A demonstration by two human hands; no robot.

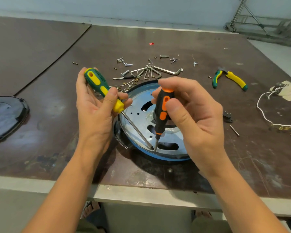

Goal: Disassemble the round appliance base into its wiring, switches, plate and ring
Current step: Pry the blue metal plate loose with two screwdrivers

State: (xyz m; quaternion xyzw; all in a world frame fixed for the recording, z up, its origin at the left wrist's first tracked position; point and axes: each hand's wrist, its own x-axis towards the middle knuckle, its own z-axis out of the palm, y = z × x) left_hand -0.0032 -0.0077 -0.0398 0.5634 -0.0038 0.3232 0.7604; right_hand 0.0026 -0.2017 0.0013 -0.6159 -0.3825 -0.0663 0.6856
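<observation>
Grips clamped: your left hand [94,106] on green-yellow screwdriver [99,84], right hand [191,115] on black-orange screwdriver [162,111]; tips crowd rim of round silver plate [136,115] (by blue ring [158,157]), so slip could gouge palm.

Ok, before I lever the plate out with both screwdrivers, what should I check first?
1. Left hand grips green-and-yellow screwdriver: ok.
2. Right hand grips black-and-orange screwdriver: ok.
3. Both tips meet at the metal plate near edge, beside the blue ring: ok.
4. Tips wedged under the plate edge: cannot tell.
5. Round base steadied: not ok, neither hand holds it.
</observation>
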